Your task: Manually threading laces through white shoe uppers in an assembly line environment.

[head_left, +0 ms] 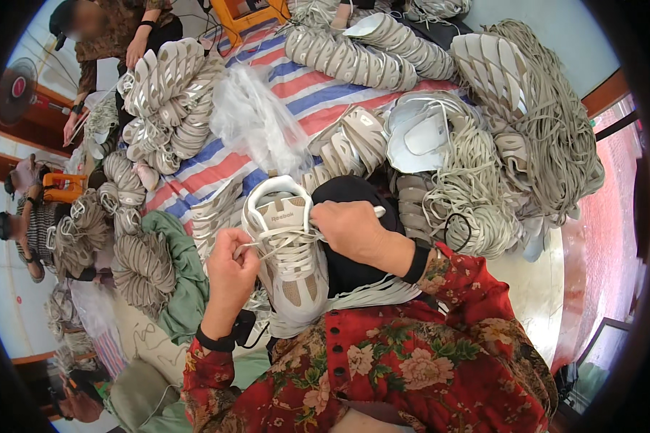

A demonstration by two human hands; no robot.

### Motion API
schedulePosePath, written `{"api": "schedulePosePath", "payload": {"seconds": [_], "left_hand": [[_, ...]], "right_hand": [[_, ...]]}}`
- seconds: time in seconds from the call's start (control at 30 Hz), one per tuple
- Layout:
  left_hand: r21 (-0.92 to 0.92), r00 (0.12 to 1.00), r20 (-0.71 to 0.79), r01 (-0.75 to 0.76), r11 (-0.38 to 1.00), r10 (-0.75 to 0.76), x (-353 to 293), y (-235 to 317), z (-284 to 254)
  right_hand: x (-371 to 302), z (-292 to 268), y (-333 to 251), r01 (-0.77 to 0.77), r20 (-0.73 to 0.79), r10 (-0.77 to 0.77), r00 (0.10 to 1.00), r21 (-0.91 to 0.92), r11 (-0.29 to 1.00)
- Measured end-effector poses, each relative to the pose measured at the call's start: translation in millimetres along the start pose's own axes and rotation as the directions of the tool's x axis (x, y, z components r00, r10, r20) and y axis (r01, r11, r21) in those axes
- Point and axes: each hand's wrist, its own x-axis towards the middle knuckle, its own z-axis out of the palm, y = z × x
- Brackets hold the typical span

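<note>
A beige and white sneaker (294, 278) stands in front of me, its toe toward my body and its white laces (293, 249) threaded through the eyelets. At the sneaker's left side, my left hand (231, 280) pinches a lace end between thumb and fingers. My right hand (360, 232) is closed at the right of the tongue, and a lace runs toward its fingers. A short pale tip pokes out beyond that hand; what it belongs to is hidden. Black cloth (354, 273) lies under and beside the shoe.
Bundles of stacked beige shoe uppers (350, 61) and tangled laces (477, 173) lie ahead and right on a striped sheet (303, 85). A clear plastic bag (256, 119) sits mid-sheet. Green cloth (177, 267) is left. Other people work at the far left, near a fan (18, 88).
</note>
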Motion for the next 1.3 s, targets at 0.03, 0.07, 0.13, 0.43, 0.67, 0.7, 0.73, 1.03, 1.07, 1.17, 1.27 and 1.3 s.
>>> {"api": "schedulePosePath", "payload": {"seconds": [0.03,0.07,0.13,0.43,0.67,0.7,0.73,1.03,1.07,1.17,1.27,1.3], "left_hand": [[-0.001,1.0,0.0,0.0,1.0,0.0,0.0,-0.6,-1.5],[-0.009,1.0,-0.003,-0.016,1.0,0.016,0.3,-1.2,-2.8],[-0.019,0.999,-0.004,-0.035,0.999,0.035,0.6,-1.9,-4.9],[-0.615,0.978,-0.031,0.143,0.775,-0.204,22.9,-15.9,-51.3],[-0.439,0.922,-0.387,-0.162,0.884,-0.023,43.1,-0.4,-49.4],[-0.426,0.964,-0.267,-0.131,0.895,0.014,42.0,-8.3,-43.3],[-0.428,0.962,-0.273,-0.134,0.894,0.014,38.4,-11.1,-33.3],[-0.371,0.995,-0.095,-0.026,0.928,-0.01,7.5,-20.1,7.4],[-0.376,0.996,-0.085,-0.023,0.926,-0.009,8.9,-18.0,10.1],[-0.362,0.996,-0.046,0.055,0.931,-0.077,5.6,-11.7,3.4],[-0.273,0.995,0.021,0.097,0.957,-0.094,3.2,-19.6,1.3],[-0.239,0.996,0.044,0.081,0.968,-0.073,4.9,-23.1,-0.5]], "right_hand": [[-0.6,2.1,-1.3,0.067,0.04,-0.062,0.997,-0.126,0.99],[1.0,3.0,-0.3,0.066,0.04,-0.062,0.997,-0.127,0.99],[8.3,-0.4,5.0,0.098,0.017,-0.1,0.995,0.097,0.99],[41.4,-24.1,16.1,0.403,0.176,-0.383,0.907,-0.1,0.91],[63.7,-24.1,20.2,0.235,0.474,-0.263,0.841,0.119,0.965],[67.2,-22.6,20.0,0.087,0.611,-0.155,0.777,0.14,0.986],[68.4,-19.9,18.9,0.091,0.613,-0.157,0.774,0.138,0.986],[65.3,4.1,9.0,0.04,0.4,0.03,0.916,-0.164,0.986],[71.8,10.8,22.8,-0.064,0.222,0.055,0.973,0.033,0.997],[124.8,-27.2,31.7,-0.225,-0.166,0.326,0.931,0.442,0.869],[144.7,-62.0,49.3,-0.199,-0.356,0.385,0.851,0.46,0.865],[141.7,-55.8,58.3,-0.136,-0.4,0.206,0.893,0.196,0.971]]}}
